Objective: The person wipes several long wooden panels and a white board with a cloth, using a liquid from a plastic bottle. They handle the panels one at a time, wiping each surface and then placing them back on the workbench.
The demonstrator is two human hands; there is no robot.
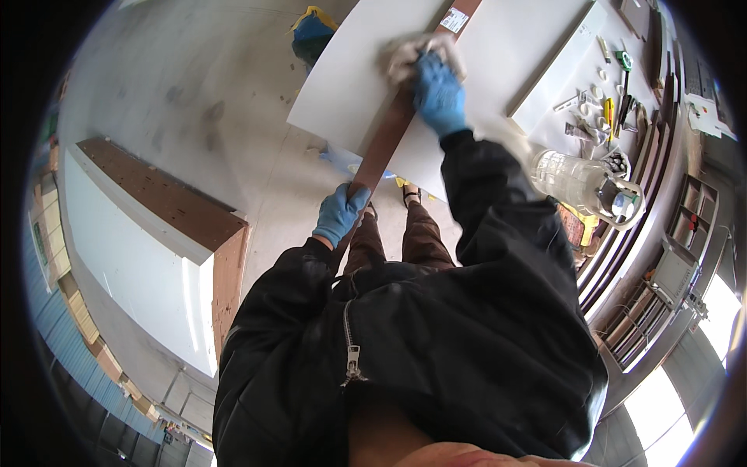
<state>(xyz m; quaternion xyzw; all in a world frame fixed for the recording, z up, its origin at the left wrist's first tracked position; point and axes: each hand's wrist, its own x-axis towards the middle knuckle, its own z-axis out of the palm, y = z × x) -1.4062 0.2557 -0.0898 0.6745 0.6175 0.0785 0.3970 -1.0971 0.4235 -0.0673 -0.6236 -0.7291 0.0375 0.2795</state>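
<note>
A long brown strip (387,134) slants across a white panel (334,93), its near end jutting past the panel's edge toward my body. Around that near part, my blue-gloved left hand (340,213) is closed. Farther up, my right hand (440,92), also in a blue glove, presses a pale rag (410,56) onto the strip. The rag is bunched under the fingers and slightly blurred. A white label (454,19) sits on the strip just beyond the rag.
At the right lie a clear plastic jug (572,177), a green tape measure (625,61), a yellow knife (608,110) and several small tools. A long white-topped brown box (132,245) stands at the left. A blue and yellow bag (313,35) is on the floor beyond the panel.
</note>
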